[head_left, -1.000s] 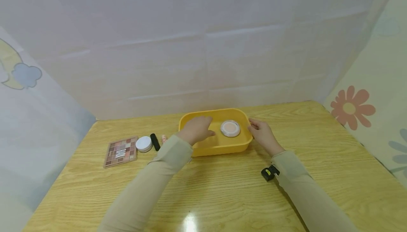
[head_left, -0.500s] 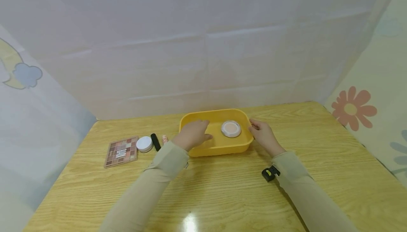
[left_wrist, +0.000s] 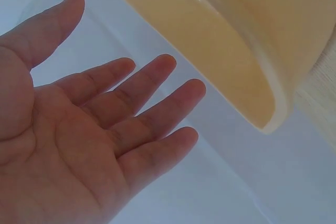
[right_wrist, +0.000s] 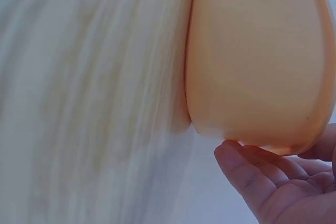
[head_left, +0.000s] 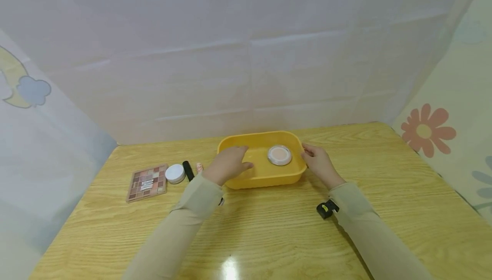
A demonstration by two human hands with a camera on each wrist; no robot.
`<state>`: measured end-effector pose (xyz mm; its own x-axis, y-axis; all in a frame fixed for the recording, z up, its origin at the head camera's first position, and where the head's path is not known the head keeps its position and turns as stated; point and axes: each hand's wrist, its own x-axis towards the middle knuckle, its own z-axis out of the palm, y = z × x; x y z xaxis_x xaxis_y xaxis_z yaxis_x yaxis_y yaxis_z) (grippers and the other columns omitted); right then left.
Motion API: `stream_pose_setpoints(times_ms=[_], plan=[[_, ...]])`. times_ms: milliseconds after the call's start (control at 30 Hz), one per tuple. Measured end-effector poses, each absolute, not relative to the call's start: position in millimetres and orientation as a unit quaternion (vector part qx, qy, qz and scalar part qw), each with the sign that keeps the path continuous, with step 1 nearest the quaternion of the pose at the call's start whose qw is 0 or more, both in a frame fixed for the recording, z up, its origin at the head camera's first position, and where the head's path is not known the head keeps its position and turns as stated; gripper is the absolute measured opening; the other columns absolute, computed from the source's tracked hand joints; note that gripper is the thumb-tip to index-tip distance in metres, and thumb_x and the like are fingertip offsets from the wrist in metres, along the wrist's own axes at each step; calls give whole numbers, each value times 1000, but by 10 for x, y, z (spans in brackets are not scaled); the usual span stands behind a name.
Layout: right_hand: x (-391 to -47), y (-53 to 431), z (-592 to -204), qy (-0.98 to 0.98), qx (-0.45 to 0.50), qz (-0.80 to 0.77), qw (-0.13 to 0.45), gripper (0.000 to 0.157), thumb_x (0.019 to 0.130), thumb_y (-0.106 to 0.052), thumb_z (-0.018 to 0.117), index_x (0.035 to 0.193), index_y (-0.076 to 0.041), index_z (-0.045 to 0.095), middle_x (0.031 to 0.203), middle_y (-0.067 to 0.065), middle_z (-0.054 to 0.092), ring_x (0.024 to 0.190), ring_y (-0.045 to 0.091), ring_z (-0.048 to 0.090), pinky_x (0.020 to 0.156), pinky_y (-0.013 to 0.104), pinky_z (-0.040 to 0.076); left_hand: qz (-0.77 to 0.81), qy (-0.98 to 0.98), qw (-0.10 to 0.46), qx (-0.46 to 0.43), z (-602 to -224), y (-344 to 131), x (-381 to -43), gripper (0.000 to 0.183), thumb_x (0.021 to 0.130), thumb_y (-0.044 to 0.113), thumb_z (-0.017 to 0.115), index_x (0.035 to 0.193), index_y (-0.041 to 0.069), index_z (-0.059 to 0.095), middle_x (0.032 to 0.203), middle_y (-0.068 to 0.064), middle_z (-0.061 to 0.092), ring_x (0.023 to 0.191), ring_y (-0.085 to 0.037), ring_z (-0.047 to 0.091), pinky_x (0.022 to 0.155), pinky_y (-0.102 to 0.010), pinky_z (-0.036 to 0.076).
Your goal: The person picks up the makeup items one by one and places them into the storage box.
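One hand on the yellow bin, the other open over it

Going big to small here. The biggest thing is the pale, creased backdrop (head_left: pixel 238 66) behind everything, with a moon and cloud printed on the left side panel and a reddish flower (head_left: pixel 424 131) on the right one. In front of that is my table (head_left: pixel 276 233), light wood grain, with a bright glare spot near the front edge.

Then my two beige sleeves, reaching in from below. Between my hands sits the yellow bin (head_left: pixel 265 182), near the back of the table. My right hand (head_left: pixel 320 165) has its right end pinched, thumb at the rim and fingers against the outside. My left hand (head_left: pixel 226 164) is over the left part of the bin, fingers loosely spread, thumb well out, holding nothing. Can't tell if it's touching the bin anywhere.

Off to the left lies a flat makeup palette (head_left: pixel 147 183) with brown and pink squares; the white lettering is too blurry to read. The round compact (head_left: pixel 279 155) lies inside the bin, toward the right end. A white round jar (head_left: pixel 175 173) is right beside the palette. There's a black gadget (head_left: pixel 326 209) at my right wrist. Smallest: a black tube (head_left: pixel 188 170) next to the jar, then a little pink-and-white tube (head_left: pixel 199 167), partly hidden by my left arm.
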<state>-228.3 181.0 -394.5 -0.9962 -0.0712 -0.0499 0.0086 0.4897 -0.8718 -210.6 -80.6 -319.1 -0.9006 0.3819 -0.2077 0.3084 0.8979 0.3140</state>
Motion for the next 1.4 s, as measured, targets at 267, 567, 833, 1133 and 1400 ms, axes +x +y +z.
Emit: stream_pose_setpoints(times_ms=[267,567,833,1133,1400], plan=[[-2290,1813,-3939,865,-21,-500,40,49,105,-3,43,149,16,30,141,38,47,119,42,57,72,15,52,149,966,121,174,-3347,-924,-2150,63,102,34,59,152,1,40,153,-19,45,143,-34,42,118,-46,35],[-2295,1799,-3930,867,-10,-496,46,50,106,-5,43,149,15,29,143,36,46,122,41,56,77,19,54,168,965,122,159,-3278,-1007,-2023,61,102,31,61,151,0,41,152,-20,47,139,-37,45,115,-48,38],[-2290,1805,-3922,875,-14,-482,42,49,106,-5,43,149,15,30,143,37,45,124,44,55,80,26,56,178,965,119,152,-3317,-1063,-1968,62,101,30,62,151,0,41,151,-21,47,138,-37,47,114,-49,39],[-2284,1802,-3927,874,-16,-483,42,49,105,-4,44,148,16,31,141,38,47,118,42,57,73,21,54,170,967,110,153,-3345,-1092,-1932,61,100,30,63,150,1,42,150,-20,49,135,-37,49,112,-50,41],[-2295,1805,-3936,868,-9,-493,50,50,106,-5,43,150,14,29,144,36,44,125,44,54,84,28,57,179,966,99,156,-3325,-1125,-1867,61,100,29,63,149,-1,43,146,-21,53,131,-38,53,110,-51,43]])
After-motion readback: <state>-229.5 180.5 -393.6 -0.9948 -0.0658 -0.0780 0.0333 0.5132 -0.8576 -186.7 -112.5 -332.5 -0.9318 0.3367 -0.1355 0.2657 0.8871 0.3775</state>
